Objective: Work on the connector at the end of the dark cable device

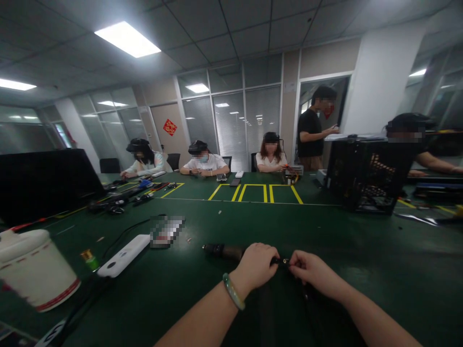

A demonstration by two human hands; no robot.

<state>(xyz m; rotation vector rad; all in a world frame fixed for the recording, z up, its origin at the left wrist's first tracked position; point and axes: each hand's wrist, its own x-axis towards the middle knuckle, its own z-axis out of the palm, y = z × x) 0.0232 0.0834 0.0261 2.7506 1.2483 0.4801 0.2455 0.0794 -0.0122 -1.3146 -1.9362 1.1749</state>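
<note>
My left hand, with a green bangle on its wrist, is closed round a dark cylindrical tool lying on the green table; the tool's dark end sticks out to the left of my fist. My right hand pinches a small metal-tipped part at the tool's other end, right between the two hands. What the small part is cannot be made out.
A white power bank with a black cable, a small green-and-gold item and a white paper cup lie to my left. A black crate stands at the right. Several people sit or stand along the far side and right, beyond yellow tape markings.
</note>
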